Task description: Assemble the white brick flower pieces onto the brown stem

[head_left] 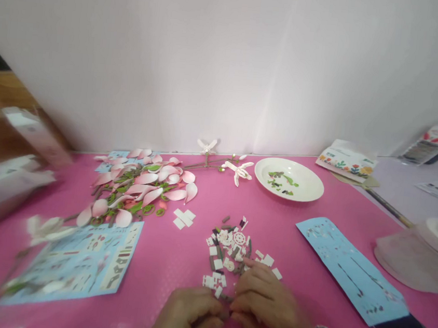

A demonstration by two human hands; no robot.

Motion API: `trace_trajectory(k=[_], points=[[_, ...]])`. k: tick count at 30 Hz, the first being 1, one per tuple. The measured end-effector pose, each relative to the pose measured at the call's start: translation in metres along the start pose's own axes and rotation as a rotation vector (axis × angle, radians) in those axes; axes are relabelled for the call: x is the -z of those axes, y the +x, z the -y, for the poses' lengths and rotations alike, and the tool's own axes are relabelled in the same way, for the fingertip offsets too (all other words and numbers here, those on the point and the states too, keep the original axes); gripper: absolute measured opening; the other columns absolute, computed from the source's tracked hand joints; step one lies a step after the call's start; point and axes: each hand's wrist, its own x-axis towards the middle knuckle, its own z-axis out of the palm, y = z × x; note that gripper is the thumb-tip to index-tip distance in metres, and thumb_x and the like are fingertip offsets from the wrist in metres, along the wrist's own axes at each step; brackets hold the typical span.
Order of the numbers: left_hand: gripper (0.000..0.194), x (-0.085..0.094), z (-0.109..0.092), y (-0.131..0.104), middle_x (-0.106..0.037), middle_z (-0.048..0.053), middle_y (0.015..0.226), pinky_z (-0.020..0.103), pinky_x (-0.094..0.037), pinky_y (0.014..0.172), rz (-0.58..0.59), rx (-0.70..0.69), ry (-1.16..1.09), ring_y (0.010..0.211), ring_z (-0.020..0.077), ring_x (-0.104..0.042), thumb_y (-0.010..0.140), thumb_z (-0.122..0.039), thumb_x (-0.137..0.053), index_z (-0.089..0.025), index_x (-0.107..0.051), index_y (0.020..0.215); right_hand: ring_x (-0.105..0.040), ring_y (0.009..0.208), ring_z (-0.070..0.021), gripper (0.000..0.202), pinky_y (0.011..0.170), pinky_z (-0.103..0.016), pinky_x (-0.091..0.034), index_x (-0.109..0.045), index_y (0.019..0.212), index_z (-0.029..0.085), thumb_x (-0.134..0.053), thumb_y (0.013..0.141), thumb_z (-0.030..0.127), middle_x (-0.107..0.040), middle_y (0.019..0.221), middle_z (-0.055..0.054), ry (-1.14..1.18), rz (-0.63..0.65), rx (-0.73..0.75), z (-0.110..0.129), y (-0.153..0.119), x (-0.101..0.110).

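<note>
My left hand [189, 316] is closed, thumb and fingertips pinched together at the front edge of the loose pile. Right beside it, my right hand [272, 311] is closed too, its index finger reaching over the pieces. Between the fingertips something small and dark barely shows; its kind is hidden. Just beyond the hands lies a pile of small white and grey-brown building pieces [218, 264], with a white spoked wheel piece [239, 238] in it. A few white flat tiles [184, 219] lie apart, to the left of the pile.
Pink petal pieces [147, 178] are heaped at back left. Blue printed instruction sheets [87, 260] lie left, a folded blue leaflet [352, 274] right. Behind are a flowered branch [219, 161] and a white plate [310, 186] with green bits. A translucent tub [400, 261] stands far right.
</note>
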Motion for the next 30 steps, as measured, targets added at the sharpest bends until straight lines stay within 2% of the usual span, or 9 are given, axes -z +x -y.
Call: trace_trajectory(k=[4, 9, 12, 14, 16, 20, 23, 26, 30], points=[[0.019, 0.0, -0.004, -0.001, -0.068, 0.009, 0.071, 0.022, -0.046, 0.06, -0.05, 0.001, 0.016, 0.063, 0.0172, -0.06, 0.085, -0.017, -0.051, -0.014, -0.069, 0.082, -0.056, 0.075, -0.0135, 0.014, 0.101, -0.038, -0.038, -0.062, 0.082, 0.018, -0.057, 0.082, 0.005, -0.062, 0.075, -0.001, -0.009, 0.001, 0.016, 0.0, 0.0, -0.002], [0.018, 0.002, -0.006, -0.003, -0.069, 0.008, 0.073, 0.025, -0.044, 0.06, -0.053, 0.113, -0.021, 0.064, 0.0181, -0.059, 0.085, -0.024, -0.053, -0.016, -0.069, 0.084, -0.056, 0.076, -0.0146, 0.012, 0.098, -0.04, -0.038, -0.062, 0.085, 0.018, -0.057, 0.083, 0.007, -0.061, 0.076, -0.001, -0.028, -0.092, -0.001, -0.002, 0.0, -0.004], [0.019, 0.002, -0.005, -0.001, -0.067, 0.005, 0.072, 0.024, -0.043, 0.06, -0.126, 0.264, -0.273, 0.065, 0.0163, -0.057, 0.087, -0.031, -0.053, -0.018, -0.065, 0.08, -0.056, 0.079, -0.0157, 0.014, 0.095, -0.041, -0.039, -0.063, 0.089, 0.018, -0.055, 0.084, 0.007, -0.062, 0.079, -0.002, -0.085, -0.138, -0.025, -0.002, 0.001, -0.002], [0.02, 0.0, -0.004, 0.002, -0.065, 0.001, 0.068, 0.022, -0.04, 0.053, -0.2, 0.387, -0.54, 0.056, 0.0121, -0.053, 0.087, -0.035, -0.054, -0.018, -0.061, 0.079, -0.055, 0.077, -0.0158, 0.014, 0.091, -0.041, -0.041, -0.063, 0.085, 0.019, -0.054, 0.084, 0.008, -0.061, 0.077, -0.002, -0.132, -0.139, -0.033, -0.001, 0.002, -0.001], [0.019, -0.001, -0.004, 0.005, -0.066, 0.0, 0.066, 0.019, -0.036, 0.047, -0.261, 0.45, -0.732, 0.046, 0.008, -0.048, 0.086, -0.037, -0.057, -0.018, -0.058, 0.084, -0.054, 0.076, -0.0156, 0.014, 0.091, -0.041, -0.041, -0.064, 0.08, 0.02, -0.055, 0.085, 0.01, -0.059, 0.075, -0.001, -0.176, -0.101, -0.044, -0.002, 0.001, -0.003], [0.022, -0.001, -0.005, 0.007, -0.07, 0.002, 0.066, 0.019, -0.037, 0.045, -0.285, 0.456, -0.8, 0.04, 0.0065, -0.049, 0.084, -0.037, -0.06, -0.016, -0.057, 0.087, -0.054, 0.08, -0.0164, 0.013, 0.097, -0.046, -0.037, -0.066, 0.077, 0.022, -0.058, 0.085, 0.017, -0.058, 0.078, -0.001, -0.262, 0.025, -0.111, -0.003, 0.001, -0.009], [0.023, 0.0, -0.005, 0.008, -0.071, 0.003, 0.067, 0.019, -0.037, 0.043, -0.279, 0.453, -0.801, 0.041, 0.0073, -0.051, 0.084, -0.038, -0.061, -0.016, -0.054, 0.087, -0.054, 0.082, -0.0172, 0.012, 0.099, -0.048, -0.035, -0.066, 0.076, 0.022, -0.059, 0.085, 0.017, -0.058, 0.079, -0.001, -0.28, 0.066, -0.133, -0.003, 0.002, -0.012], [0.024, 0.0, -0.004, 0.007, -0.072, 0.002, 0.065, 0.019, -0.039, 0.043, -0.262, 0.434, -0.83, 0.04, 0.0075, -0.052, 0.083, -0.038, -0.061, -0.017, -0.05, 0.084, -0.054, 0.082, -0.0181, 0.014, 0.099, -0.05, -0.035, -0.066, 0.077, 0.023, -0.059, 0.083, 0.013, -0.058, 0.078, -0.001, -0.256, 0.065, -0.124, -0.003, 0.003, -0.013], [0.025, -0.001, -0.004, 0.006, -0.07, 0.0, 0.063, 0.02, -0.038, 0.044, -0.249, 0.448, -0.835, 0.042, 0.0075, -0.052, 0.082, -0.038, -0.064, -0.018, -0.048, 0.08, -0.053, 0.079, -0.0183, 0.014, 0.095, -0.049, -0.038, -0.063, 0.076, 0.02, -0.057, 0.082, 0.009, -0.059, 0.077, -0.003, -0.198, 0.0, -0.099, -0.003, 0.002, -0.01]])
